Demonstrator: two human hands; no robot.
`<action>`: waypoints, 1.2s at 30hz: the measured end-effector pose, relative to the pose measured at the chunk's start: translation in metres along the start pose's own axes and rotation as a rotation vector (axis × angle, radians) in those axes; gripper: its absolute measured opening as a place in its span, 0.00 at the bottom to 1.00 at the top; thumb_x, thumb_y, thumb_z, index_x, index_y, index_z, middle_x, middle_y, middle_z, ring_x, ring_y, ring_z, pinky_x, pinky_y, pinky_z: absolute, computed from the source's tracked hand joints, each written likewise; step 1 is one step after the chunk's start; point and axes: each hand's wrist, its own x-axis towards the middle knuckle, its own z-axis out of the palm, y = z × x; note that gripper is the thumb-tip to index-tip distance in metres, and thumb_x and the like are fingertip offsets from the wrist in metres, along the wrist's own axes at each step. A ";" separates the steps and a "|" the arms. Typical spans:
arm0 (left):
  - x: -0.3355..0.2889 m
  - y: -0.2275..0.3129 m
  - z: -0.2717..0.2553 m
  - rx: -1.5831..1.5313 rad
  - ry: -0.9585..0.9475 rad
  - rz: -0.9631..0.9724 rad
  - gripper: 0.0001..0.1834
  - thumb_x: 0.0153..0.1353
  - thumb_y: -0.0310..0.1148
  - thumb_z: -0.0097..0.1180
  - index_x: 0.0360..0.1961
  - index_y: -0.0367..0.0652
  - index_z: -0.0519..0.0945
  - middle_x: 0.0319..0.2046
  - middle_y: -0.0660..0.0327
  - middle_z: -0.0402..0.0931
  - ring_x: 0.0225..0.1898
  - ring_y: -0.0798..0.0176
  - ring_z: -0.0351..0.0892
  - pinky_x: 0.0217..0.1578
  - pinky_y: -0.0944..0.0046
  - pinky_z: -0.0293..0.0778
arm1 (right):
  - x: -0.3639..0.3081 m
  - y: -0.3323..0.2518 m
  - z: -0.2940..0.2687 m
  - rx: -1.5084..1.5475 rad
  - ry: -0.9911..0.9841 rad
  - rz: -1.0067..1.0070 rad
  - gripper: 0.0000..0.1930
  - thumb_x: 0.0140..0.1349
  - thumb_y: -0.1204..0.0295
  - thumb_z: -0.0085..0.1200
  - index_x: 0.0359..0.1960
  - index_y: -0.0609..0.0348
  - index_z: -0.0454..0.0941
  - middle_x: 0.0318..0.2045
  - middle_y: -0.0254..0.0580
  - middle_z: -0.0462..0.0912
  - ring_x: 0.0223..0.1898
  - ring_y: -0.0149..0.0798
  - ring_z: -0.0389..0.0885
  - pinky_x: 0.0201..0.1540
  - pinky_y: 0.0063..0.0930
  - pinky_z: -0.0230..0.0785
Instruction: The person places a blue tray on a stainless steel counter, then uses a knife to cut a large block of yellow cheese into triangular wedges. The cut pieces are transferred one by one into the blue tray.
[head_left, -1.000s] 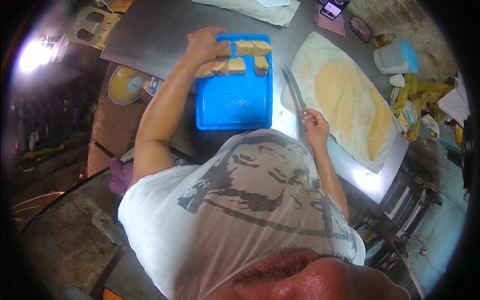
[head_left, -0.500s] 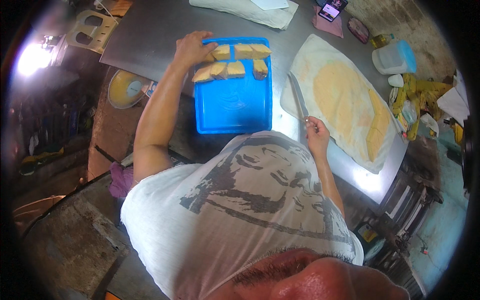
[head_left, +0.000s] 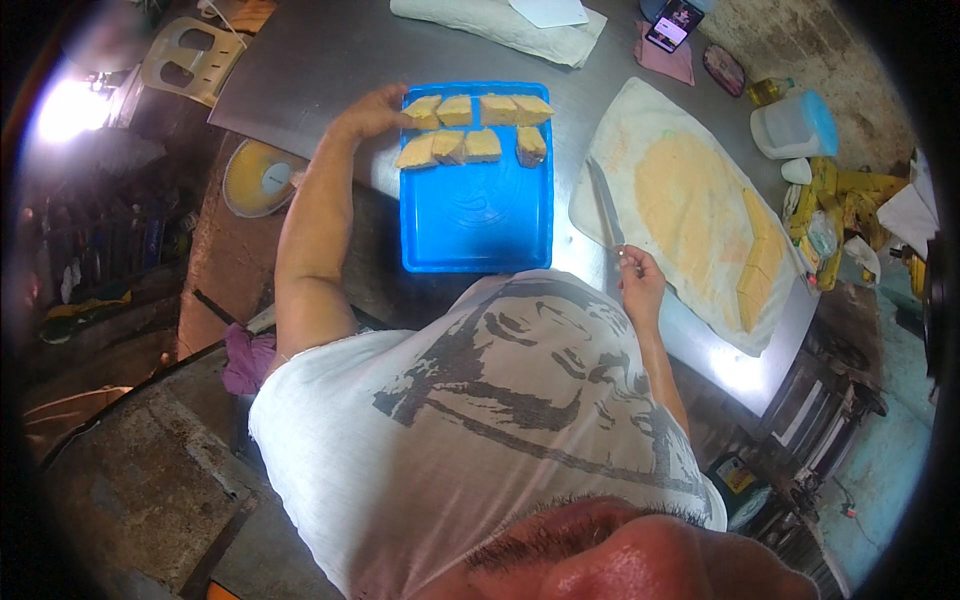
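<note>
A blue rectangular tray (head_left: 476, 215) lies in front of me, with several yellow cut pieces (head_left: 466, 147), like dough or cake, in two rows at its far end. Just off the tray's far left corner is my left hand (head_left: 372, 113), open, its fingertips close to the rim and the corner piece. My right hand (head_left: 640, 272) is closed round the handle of a long knife (head_left: 606, 203), whose blade points away over the near-left edge of a pale cloth (head_left: 610, 140). A strip of the same yellow dough-like stuff (head_left: 757, 265) lies along the cloth's right side.
The metal table (head_left: 330, 70) carries a folded cloth (head_left: 490, 22) at the back. At the far right stand a phone (head_left: 675, 24), an oil bottle (head_left: 768, 88) and a blue-lidded tub (head_left: 790, 124). A plastic chair (head_left: 190, 62) and a fan (head_left: 256, 178) are on the left.
My left hand has let go of the corner piece and drawn back left, off the tray. The knife stays in my right hand. The whole view has shifted slightly.
</note>
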 end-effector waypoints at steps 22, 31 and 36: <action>0.033 0.010 0.053 -0.058 -0.005 0.098 0.45 0.51 0.45 0.74 0.68 0.37 0.73 0.61 0.46 0.79 0.61 0.50 0.79 0.64 0.57 0.71 | 0.003 0.007 0.001 0.049 -0.037 -0.021 0.11 0.69 0.76 0.58 0.51 0.64 0.83 0.35 0.31 0.83 0.26 0.20 0.74 0.26 0.16 0.69; -0.001 0.022 0.031 -0.003 0.020 0.036 0.53 0.49 0.48 0.74 0.74 0.40 0.65 0.69 0.44 0.69 0.69 0.45 0.70 0.69 0.53 0.65 | 0.006 0.013 -0.002 -0.014 -0.036 -0.003 0.12 0.70 0.73 0.57 0.52 0.64 0.82 0.35 0.33 0.83 0.24 0.23 0.74 0.26 0.19 0.70; -0.003 -0.014 -0.007 -0.367 0.088 0.011 0.46 0.59 0.55 0.68 0.73 0.44 0.67 0.66 0.51 0.73 0.63 0.55 0.75 0.62 0.58 0.71 | 0.006 0.009 -0.004 -0.049 -0.035 -0.001 0.11 0.69 0.74 0.58 0.50 0.64 0.82 0.34 0.32 0.83 0.27 0.22 0.74 0.27 0.18 0.71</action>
